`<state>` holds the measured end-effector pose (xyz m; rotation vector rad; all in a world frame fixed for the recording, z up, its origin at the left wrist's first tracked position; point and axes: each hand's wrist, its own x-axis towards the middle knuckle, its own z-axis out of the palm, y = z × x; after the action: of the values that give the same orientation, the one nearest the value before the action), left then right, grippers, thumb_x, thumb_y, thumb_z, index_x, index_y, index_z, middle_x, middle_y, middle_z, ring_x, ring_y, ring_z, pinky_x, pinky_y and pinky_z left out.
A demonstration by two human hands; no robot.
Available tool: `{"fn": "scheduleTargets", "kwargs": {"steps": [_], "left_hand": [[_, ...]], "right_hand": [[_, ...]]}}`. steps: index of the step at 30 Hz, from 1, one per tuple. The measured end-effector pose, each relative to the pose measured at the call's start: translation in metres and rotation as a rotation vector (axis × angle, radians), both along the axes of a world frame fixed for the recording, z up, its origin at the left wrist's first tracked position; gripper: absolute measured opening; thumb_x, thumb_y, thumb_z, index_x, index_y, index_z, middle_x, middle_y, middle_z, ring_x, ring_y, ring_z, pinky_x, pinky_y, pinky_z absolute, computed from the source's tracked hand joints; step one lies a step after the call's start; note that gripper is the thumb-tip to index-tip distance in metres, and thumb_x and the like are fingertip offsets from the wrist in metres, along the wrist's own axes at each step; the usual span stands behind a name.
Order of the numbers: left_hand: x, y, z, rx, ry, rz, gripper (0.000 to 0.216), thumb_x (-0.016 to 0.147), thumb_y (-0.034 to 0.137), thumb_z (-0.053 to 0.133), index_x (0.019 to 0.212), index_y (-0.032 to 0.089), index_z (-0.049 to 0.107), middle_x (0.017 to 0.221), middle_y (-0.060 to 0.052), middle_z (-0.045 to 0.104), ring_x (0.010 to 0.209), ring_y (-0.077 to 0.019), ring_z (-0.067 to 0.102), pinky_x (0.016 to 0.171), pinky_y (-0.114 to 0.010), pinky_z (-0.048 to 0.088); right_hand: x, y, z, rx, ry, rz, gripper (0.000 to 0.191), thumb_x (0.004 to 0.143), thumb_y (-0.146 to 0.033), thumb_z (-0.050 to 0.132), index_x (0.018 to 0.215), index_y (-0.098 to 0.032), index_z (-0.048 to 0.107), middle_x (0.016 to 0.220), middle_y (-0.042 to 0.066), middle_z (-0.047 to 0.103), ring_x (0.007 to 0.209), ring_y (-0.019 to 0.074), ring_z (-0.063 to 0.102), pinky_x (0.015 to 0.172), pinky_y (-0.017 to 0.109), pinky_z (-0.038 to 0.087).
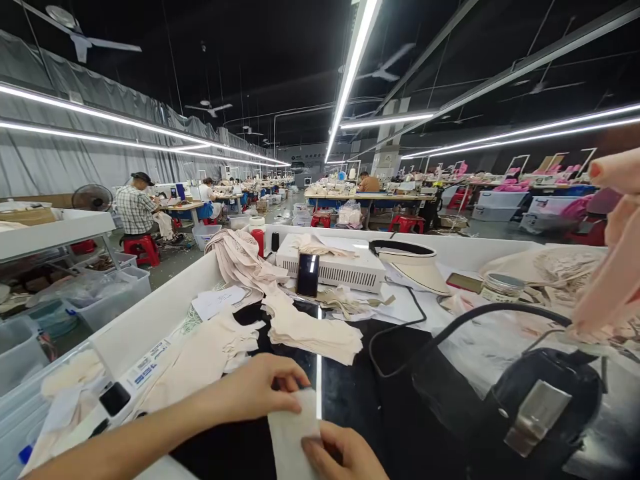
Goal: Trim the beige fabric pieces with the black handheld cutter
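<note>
A pale off-white strip of fabric [287, 440] hangs between my two hands above the black tabletop [350, 393]. My left hand [267, 387] pinches its top end between thumb and fingers. Lower on its right edge, my right hand [345, 450] closes on the strip with thumb and fingertips. Beyond my hands lies a stack of cut beige fabric pieces [315, 330]. More beige pieces [210, 347] are spread to the left of it. The strip's lower end runs out of the bottom of the picture.
A phone [307, 275] leans against a white vented box [335, 260]. Right of it are a sun visor [415, 263], a black cable [425, 353], a jar [503, 287] and a black machine [547, 407]. A white raised edge [150, 313] borders the table. A person [136, 207] sits far left.
</note>
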<state>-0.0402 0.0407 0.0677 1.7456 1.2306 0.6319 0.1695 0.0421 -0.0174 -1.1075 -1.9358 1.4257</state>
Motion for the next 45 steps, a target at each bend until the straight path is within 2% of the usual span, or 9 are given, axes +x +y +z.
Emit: {"fn": "scheduleTargets", "kwargs": {"steps": [5, 8, 12, 15, 18, 23, 26, 34, 45], "left_hand": [[-0.032, 0.031, 0.002, -0.090, -0.001, 0.055, 0.020, 0.067, 0.031, 0.080, 0.077, 0.015, 0.073, 0.064, 0.004, 0.062, 0.061, -0.0125, 0.054, 0.057, -0.022, 0.036], [-0.044, 0.055, 0.012, -0.019, -0.014, 0.108, 0.024, 0.070, 0.037, 0.078, 0.078, 0.016, 0.071, 0.060, 0.003, 0.061, 0.056, -0.0127, 0.052, 0.053, -0.022, 0.036], [-0.047, 0.093, 0.027, 0.168, -0.044, 0.199, 0.020, 0.080, 0.036, 0.069, 0.086, 0.017, 0.071, 0.072, 0.000, 0.069, 0.063, -0.0141, 0.058, 0.059, -0.023, 0.043], [-0.043, 0.118, 0.025, 0.334, -0.043, 0.244, 0.015, 0.085, 0.031, 0.065, 0.089, 0.018, 0.072, 0.088, -0.001, 0.073, 0.081, -0.0161, 0.064, 0.075, -0.024, 0.048], [-0.040, 0.133, 0.005, 0.425, 0.015, 0.232, 0.014, 0.087, 0.025, 0.062, 0.087, 0.018, 0.073, 0.090, -0.001, 0.074, 0.087, -0.0181, 0.065, 0.081, -0.025, 0.048], [-0.042, 0.138, -0.038, 0.450, 0.174, 0.140, 0.014, 0.084, 0.017, 0.061, 0.085, 0.017, 0.075, 0.085, -0.001, 0.075, 0.080, -0.0183, 0.066, 0.075, -0.025, 0.048], [-0.045, 0.135, -0.049, 0.471, 0.249, 0.103, 0.016, 0.086, 0.015, 0.060, 0.089, 0.018, 0.075, 0.090, -0.002, 0.076, 0.085, -0.0192, 0.068, 0.080, -0.027, 0.049], [-0.051, 0.128, -0.049, 0.564, 0.372, 0.034, 0.016, 0.093, 0.014, 0.059, 0.099, 0.018, 0.073, 0.105, -0.006, 0.076, 0.100, -0.0213, 0.069, 0.093, -0.030, 0.050], [-0.055, 0.122, -0.057, 0.613, 0.480, -0.032, 0.020, 0.090, 0.010, 0.057, 0.097, 0.020, 0.073, 0.103, -0.005, 0.076, 0.103, -0.0229, 0.069, 0.093, -0.030, 0.051]], "right_hand": [[-0.012, 0.030, 0.017, 0.032, -0.069, -0.081, 0.033, 0.087, -0.041, 0.051, 0.089, -0.018, 0.075, 0.060, -0.003, 0.063, 0.033, 0.0096, 0.048, 0.035, 0.020, 0.032], [-0.015, 0.057, 0.026, 0.115, -0.051, -0.230, 0.039, 0.086, -0.041, 0.046, 0.101, -0.017, 0.074, 0.061, -0.001, 0.068, 0.038, 0.0167, 0.061, 0.032, 0.022, 0.038], [-0.013, 0.093, 0.040, 0.370, -0.026, -0.444, 0.043, 0.093, -0.039, 0.040, 0.111, -0.017, 0.072, 0.082, 0.007, 0.077, 0.075, 0.0240, 0.077, 0.067, 0.035, 0.064], [-0.007, 0.115, 0.045, 0.614, -0.050, -0.560, 0.044, 0.098, -0.037, 0.037, 0.120, -0.017, 0.070, 0.115, 0.014, 0.076, 0.109, 0.0288, 0.073, 0.098, 0.047, 0.058], [0.001, 0.129, 0.038, 0.784, -0.133, -0.529, 0.040, 0.097, -0.027, 0.038, 0.121, -0.019, 0.070, 0.125, 0.014, 0.074, 0.120, 0.0290, 0.069, 0.106, 0.050, 0.053], [0.012, 0.134, 0.013, 0.901, -0.360, -0.350, 0.036, 0.093, -0.013, 0.045, 0.109, -0.022, 0.076, 0.111, 0.009, 0.079, 0.102, 0.0250, 0.074, 0.091, 0.037, 0.058], [0.014, 0.130, 0.003, 0.940, -0.488, -0.290, 0.035, 0.093, -0.007, 0.046, 0.104, -0.021, 0.076, 0.106, 0.009, 0.079, 0.099, 0.0256, 0.073, 0.089, 0.036, 0.055], [0.009, 0.124, -0.003, 1.040, -0.695, -0.287, 0.033, 0.098, -0.006, 0.047, 0.108, -0.022, 0.074, 0.112, 0.007, 0.077, 0.096, 0.0249, 0.067, 0.085, 0.035, 0.048], [0.002, 0.120, -0.010, 1.092, -0.814, -0.315, 0.033, 0.095, -0.002, 0.053, 0.112, -0.022, 0.074, 0.116, 0.004, 0.077, 0.094, 0.0240, 0.068, 0.080, 0.033, 0.049]]}}
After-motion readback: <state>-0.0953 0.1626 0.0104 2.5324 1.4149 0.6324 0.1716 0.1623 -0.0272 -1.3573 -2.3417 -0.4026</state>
